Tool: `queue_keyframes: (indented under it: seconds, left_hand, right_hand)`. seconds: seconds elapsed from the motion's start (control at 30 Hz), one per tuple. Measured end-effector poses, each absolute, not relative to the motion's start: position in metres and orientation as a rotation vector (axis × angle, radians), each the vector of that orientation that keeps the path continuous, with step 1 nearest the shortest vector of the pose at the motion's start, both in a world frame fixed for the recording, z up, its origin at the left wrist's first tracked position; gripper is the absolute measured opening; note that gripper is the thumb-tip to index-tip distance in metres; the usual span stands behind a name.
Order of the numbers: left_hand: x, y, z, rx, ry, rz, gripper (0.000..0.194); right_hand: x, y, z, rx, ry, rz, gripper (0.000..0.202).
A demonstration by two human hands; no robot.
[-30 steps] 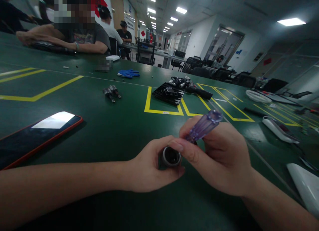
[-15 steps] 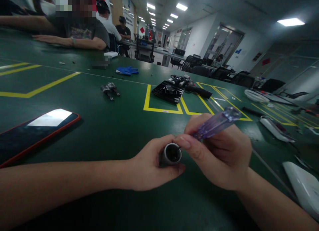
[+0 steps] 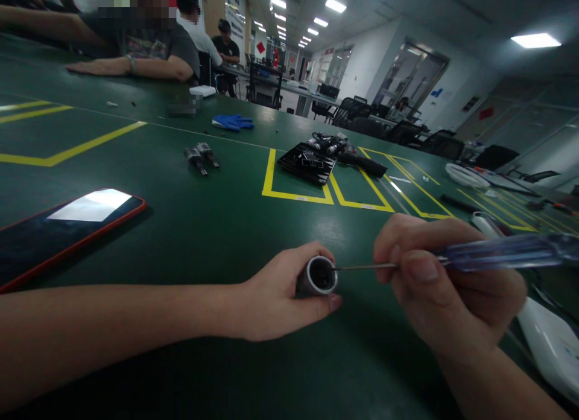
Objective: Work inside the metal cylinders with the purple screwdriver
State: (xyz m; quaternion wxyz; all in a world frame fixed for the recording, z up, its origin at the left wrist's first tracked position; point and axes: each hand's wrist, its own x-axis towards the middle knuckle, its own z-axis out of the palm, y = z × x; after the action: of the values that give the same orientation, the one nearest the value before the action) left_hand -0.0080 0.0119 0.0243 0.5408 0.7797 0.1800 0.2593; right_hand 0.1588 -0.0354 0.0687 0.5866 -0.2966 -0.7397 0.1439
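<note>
My left hand (image 3: 275,296) is wrapped round a grey metal tube (image 3: 312,280), its open end turned towards me. Dark parts show inside the tube, too small to make out. In my right hand (image 3: 447,287) is a screwdriver with a clear purple handle (image 3: 506,253). Its thin shaft points left, and the tip is at the right rim of the tube's opening; whether it touches is unclear. Both hands are above the green table (image 3: 217,227).
A phone with a red edge (image 3: 67,233) lies at the left. Farther off are small metal parts (image 3: 201,159), a blue glove (image 3: 232,122) and a black packet (image 3: 307,163) with cables. A white device (image 3: 554,347) is at the right. A person's hand (image 3: 97,67) rests across the table.
My right hand has moved right, away from my left fingers, and the screwdriver has swung to nearly level, baring its shaft. The tube has shifted slightly right in my left hand.
</note>
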Motion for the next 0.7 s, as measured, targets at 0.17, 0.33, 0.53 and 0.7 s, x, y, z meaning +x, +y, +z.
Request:
queue_keyframes:
  seconds: [0.17, 0.33, 0.53, 0.7]
  left_hand:
    - [-0.009, 0.014, 0.025, 1.891, 0.391, 0.576, 0.018]
    - [-0.008, 0.013, 0.024, 1.911, 0.382, 0.626, 0.016]
    - [-0.007, 0.012, 0.021, 1.901, 0.366, 0.665, 0.015]
    - [-0.007, 0.013, 0.021, 1.892, 0.341, 0.657, 0.017]
  right_hand:
    - [0.155, -0.033, 0.069, -0.618, -1.635, 0.354, 0.010]
    - [0.157, -0.036, 0.070, -0.602, -1.705, 0.428, 0.010]
    - [0.157, -0.042, 0.071, -0.656, -1.856, 0.413, 0.013]
    - [0.157, -0.044, 0.075, -0.677, -1.988, 0.384, 0.011]
